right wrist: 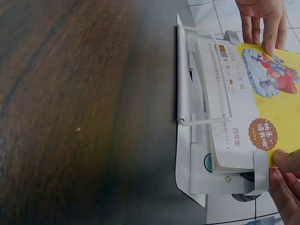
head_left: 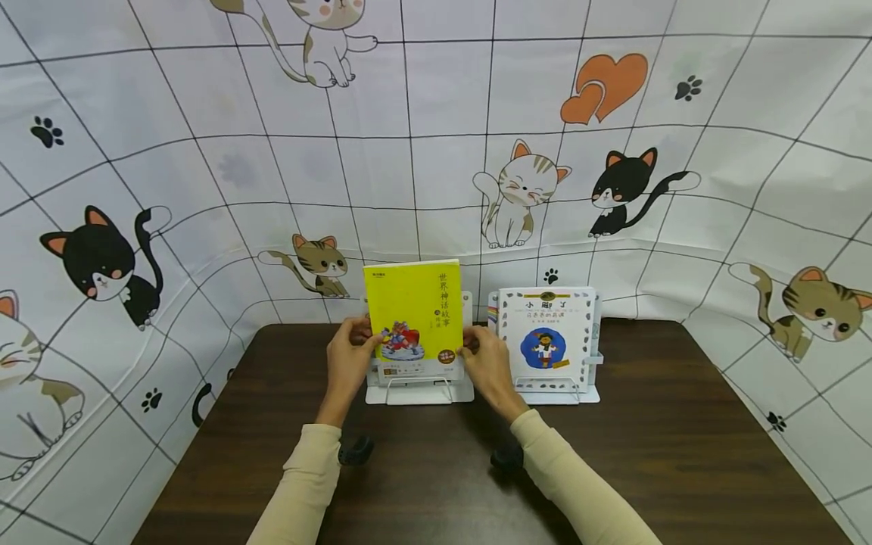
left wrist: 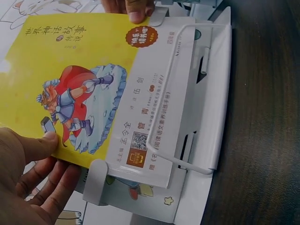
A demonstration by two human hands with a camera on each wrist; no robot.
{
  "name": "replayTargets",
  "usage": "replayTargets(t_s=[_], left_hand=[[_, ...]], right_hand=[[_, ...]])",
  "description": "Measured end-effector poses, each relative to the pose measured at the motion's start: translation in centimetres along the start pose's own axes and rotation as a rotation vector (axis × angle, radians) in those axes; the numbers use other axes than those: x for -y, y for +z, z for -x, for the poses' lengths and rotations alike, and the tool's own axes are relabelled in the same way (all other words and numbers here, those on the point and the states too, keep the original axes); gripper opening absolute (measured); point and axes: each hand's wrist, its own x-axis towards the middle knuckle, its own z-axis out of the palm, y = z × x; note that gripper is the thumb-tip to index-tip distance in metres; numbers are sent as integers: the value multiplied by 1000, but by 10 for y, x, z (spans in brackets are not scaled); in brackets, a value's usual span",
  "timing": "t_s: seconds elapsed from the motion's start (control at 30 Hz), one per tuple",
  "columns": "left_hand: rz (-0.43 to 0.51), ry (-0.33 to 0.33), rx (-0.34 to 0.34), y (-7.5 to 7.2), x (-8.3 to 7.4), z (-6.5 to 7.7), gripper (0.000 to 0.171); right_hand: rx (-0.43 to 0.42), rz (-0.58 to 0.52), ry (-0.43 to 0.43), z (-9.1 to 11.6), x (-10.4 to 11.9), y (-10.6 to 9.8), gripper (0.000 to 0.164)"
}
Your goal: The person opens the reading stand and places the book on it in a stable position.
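Note:
A yellow book (head_left: pixel 412 310) with a white lower band stands in a white book stand (head_left: pixel 418 395), behind its wire holder (left wrist: pixel 168 93). My left hand (head_left: pixel 349 363) pinches the book's left edge, thumb on the cover and fingers behind. On the opposite edge my right hand (head_left: pixel 487 367) grips it the same way, thumb beside the round brown seal (right wrist: pixel 263 134). White side clips (left wrist: pixel 96 183) of the stand sit just below the hands. The stand's back is mostly hidden by the book.
To the right, a second white stand (head_left: pixel 589 397) holds a white book (head_left: pixel 545 318) with a blue round picture. Both stands are near the back edge of the dark wooden table (head_left: pixel 436 484). Behind them hangs a white cloth (head_left: pixel 436 174) with cat prints and grid lines.

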Motion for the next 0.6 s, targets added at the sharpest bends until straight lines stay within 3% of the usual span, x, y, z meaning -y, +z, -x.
replayTargets(t_s=[0.37,0.6], left_hand=[[-16,-3,1,3,11,4,25],[-20,-20,20,2,11,5,24]], right_hand=[[45,58,-11,1,4,0,23],[36,48,-16,0,5,1,35]])
